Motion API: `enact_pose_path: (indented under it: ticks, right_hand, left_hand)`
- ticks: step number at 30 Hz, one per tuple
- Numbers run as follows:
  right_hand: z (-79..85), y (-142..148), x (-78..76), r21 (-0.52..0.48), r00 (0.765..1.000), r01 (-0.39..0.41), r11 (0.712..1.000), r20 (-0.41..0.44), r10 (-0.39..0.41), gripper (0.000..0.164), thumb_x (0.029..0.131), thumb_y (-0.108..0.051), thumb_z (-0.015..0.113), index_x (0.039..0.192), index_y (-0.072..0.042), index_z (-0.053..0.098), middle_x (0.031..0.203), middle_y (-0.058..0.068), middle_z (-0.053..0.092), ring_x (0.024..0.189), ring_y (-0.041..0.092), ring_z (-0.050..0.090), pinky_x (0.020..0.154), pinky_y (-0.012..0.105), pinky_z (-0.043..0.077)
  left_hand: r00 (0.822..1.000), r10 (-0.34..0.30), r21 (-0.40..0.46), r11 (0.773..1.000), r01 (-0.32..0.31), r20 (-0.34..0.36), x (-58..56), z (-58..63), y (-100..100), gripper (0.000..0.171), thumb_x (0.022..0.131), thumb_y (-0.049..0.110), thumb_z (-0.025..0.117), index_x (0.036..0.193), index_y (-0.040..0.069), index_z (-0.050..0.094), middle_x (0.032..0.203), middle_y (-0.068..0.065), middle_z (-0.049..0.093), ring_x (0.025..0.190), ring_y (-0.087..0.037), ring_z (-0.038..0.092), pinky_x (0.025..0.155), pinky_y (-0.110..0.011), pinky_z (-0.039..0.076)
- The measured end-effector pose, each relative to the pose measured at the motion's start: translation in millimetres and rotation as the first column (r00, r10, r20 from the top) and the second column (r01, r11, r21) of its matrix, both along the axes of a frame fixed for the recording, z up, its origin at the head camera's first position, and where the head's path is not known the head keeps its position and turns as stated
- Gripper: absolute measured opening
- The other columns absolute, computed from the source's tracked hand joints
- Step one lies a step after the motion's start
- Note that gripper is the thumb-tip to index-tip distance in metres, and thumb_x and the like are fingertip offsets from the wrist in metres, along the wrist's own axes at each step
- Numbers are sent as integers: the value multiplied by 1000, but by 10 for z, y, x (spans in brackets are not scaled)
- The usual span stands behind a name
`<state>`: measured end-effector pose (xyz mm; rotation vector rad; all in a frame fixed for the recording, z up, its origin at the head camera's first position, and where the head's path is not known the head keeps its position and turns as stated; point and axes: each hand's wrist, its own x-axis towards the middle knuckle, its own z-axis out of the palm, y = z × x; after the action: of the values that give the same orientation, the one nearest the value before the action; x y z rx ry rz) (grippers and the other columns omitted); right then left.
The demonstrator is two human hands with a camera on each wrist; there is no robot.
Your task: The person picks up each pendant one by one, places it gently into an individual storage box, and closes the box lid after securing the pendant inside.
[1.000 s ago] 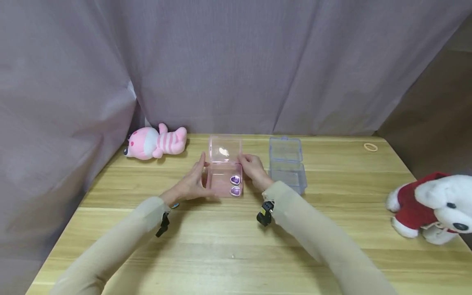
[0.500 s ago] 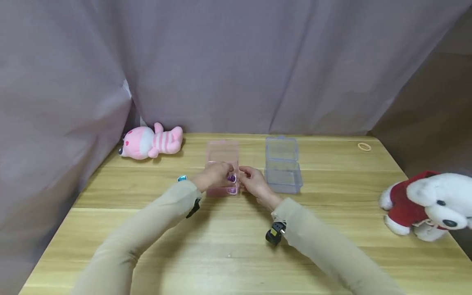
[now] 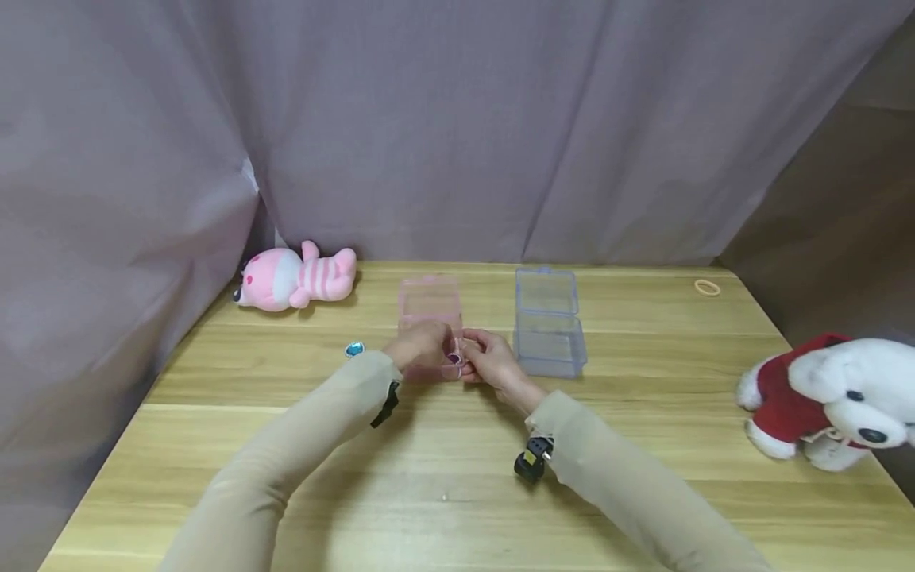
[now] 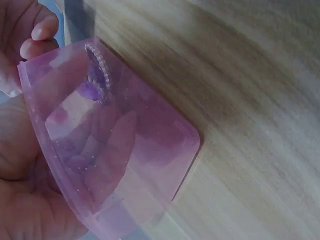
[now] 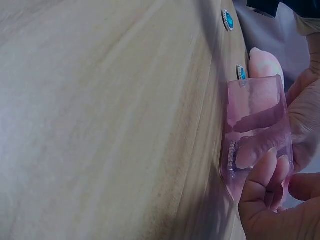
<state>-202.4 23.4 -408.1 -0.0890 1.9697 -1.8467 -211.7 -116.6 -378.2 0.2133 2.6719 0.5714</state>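
A lidded clear pink box [image 3: 429, 298] stands open on the table. My left hand [image 3: 422, 343] reaches into its base from the left, fingertips beside a purple heart-shaped gem [image 3: 454, 359] edged with beads. The left wrist view shows this gem [image 4: 97, 75] through the pink wall; whether the fingers grip it is unclear. My right hand [image 3: 495, 364] pinches the right side wall of the box, its fingers [image 5: 260, 182] curled against the outside. Of the second purple gem little can be made out behind the hands.
A clear bluish-purple box [image 3: 549, 342] stands open to the right. Left of the pink box lies a blue gem [image 3: 354, 349]; the right wrist view shows another blue gem [image 5: 228, 20]. Farther off are a pink plush toy [image 3: 296, 278], a beige ring [image 3: 707, 287] and a white plush dog [image 3: 822, 397].
My left hand has left the box's left side and gone into its base, over the gems. My right hand has slid down the right wall. The blue gem has come into sight.
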Motion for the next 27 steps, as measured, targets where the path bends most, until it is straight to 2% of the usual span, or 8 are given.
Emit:
enact_pose_path:
  ticks: [3,10,12,15,18,22,24,27]
  right_hand:
    - [0,-5,19,-7,1000,-1,1000,6,1,37,98,-2,44,134,7,43,70,4,52,49,5,51,48,17,51]
    - [15,-5,11,-15,1000,24,1000,7,-24,39,97,-2,45,135,8,42,70,4,51,51,6,51,48,17,51]
    - [18,-4,5,-13,999,34,999,6,-34,39,97,-2,46,134,7,42,72,5,52,51,7,51,48,17,51]
    - [12,-3,6,-13,999,34,999,13,-33,39,97,-2,46,135,8,41,73,5,53,51,6,51,48,17,51]
    - [-1,-1,10,-22,999,32,999,16,-32,40,96,-2,47,134,8,41,72,4,53,50,6,51,48,17,51]
    - [-3,-2,22,-35,999,33,999,7,-33,40,96,-2,47,134,9,40,70,3,52,49,5,51,48,18,52]
    - [0,-1,25,-39,999,34,999,3,-34,41,96,-2,48,134,9,39,69,3,51,48,5,51,48,18,52]
    - [-2,-4,26,-36,999,34,999,3,-34,41,96,-3,48,134,9,39,69,3,50,49,5,51,49,18,52]
  left_hand:
    - [1000,6,8,1000,-6,18,0,-26,-17,24,75,21,79,89,8,64,85,-2,63,81,-17,58,77,-27,50]
    - [997,-20,-11,1000,19,-71,-23,8,4,15,75,10,77,84,8,65,82,-2,64,79,-16,57,75,-28,50]
    - [999,-8,9,1000,9,-48,-29,21,14,14,75,11,77,83,9,67,81,-1,64,78,-16,57,75,-27,50]
    - [999,24,54,998,-25,21,-24,28,9,11,76,13,77,81,8,68,78,-1,64,75,-15,56,72,-25,49]
    - [998,30,93,995,-35,61,-19,30,-4,11,78,14,76,79,7,67,75,0,62,74,-14,54,68,-23,46]
    - [999,-12,99,995,8,35,-24,36,-25,8,79,9,71,84,7,65,81,-1,63,80,-15,55,76,-26,47]
    - [1000,-15,94,995,13,21,-27,40,-30,10,79,10,71,88,7,65,85,-2,63,82,-16,55,77,-27,47]
    - [1000,2,146,989,-4,11,-17,71,-71,13,80,11,71,91,6,66,87,-3,65,80,-15,56,75,-26,48]
